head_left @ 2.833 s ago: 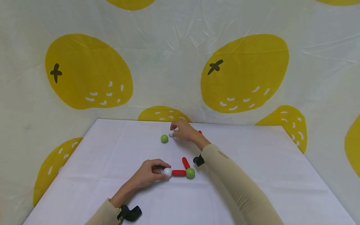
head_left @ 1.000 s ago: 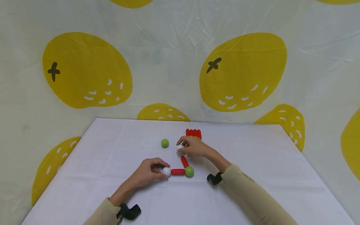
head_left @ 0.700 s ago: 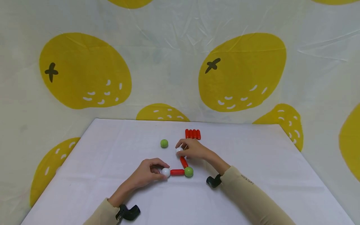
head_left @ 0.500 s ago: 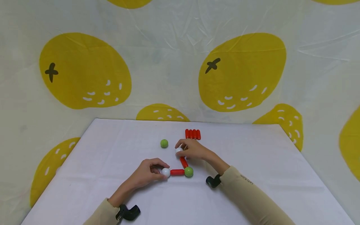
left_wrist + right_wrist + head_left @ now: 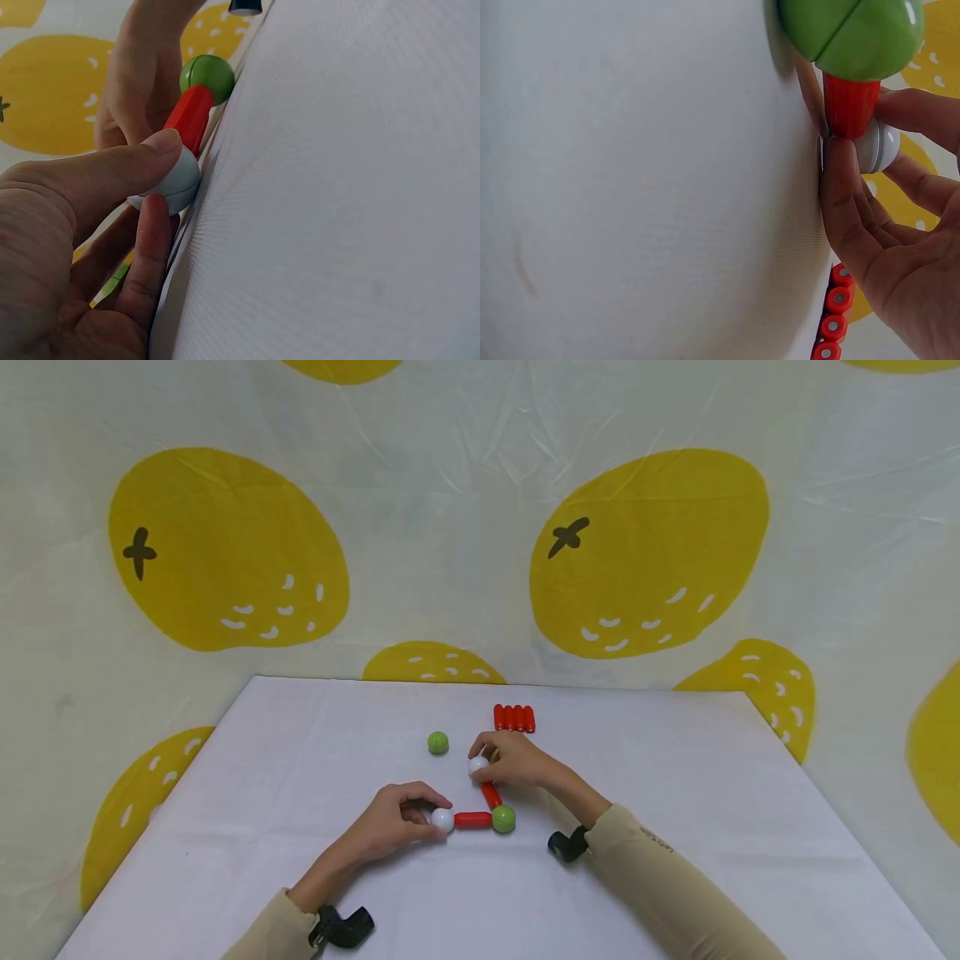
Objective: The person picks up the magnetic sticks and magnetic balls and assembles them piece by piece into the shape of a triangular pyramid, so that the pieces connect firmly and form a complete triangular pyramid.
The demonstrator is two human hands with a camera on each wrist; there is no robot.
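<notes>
Left grip (image 5: 397, 814) has a white ball (image 5: 442, 819) pinched, red rod (image 5: 472, 820) and green ball (image 5: 503, 819) just right of it. Second red rod (image 5: 491, 795) angles toward right grip (image 5: 513, 758), pinching another white ball (image 5: 477, 767). Past that: loose green ball (image 5: 438, 742), four red rods (image 5: 514, 718).

The left hand (image 5: 56, 217) pinches a white ball (image 5: 182, 182) between its thumb and a finger. A red stick (image 5: 191, 116) runs from that ball away from the left hand to a green ball (image 5: 208, 77) at its far end. Just past the left thumb is the right hand (image 5: 139, 86), partly behind the stick, its fingertips hidden. A white surface (image 5: 322, 187) spreads beside both hands. Behind them hangs a backdrop (image 5: 56, 94) with yellow shapes, and a green patch (image 5: 114, 281) shows between the left hand's fingers.
</notes>
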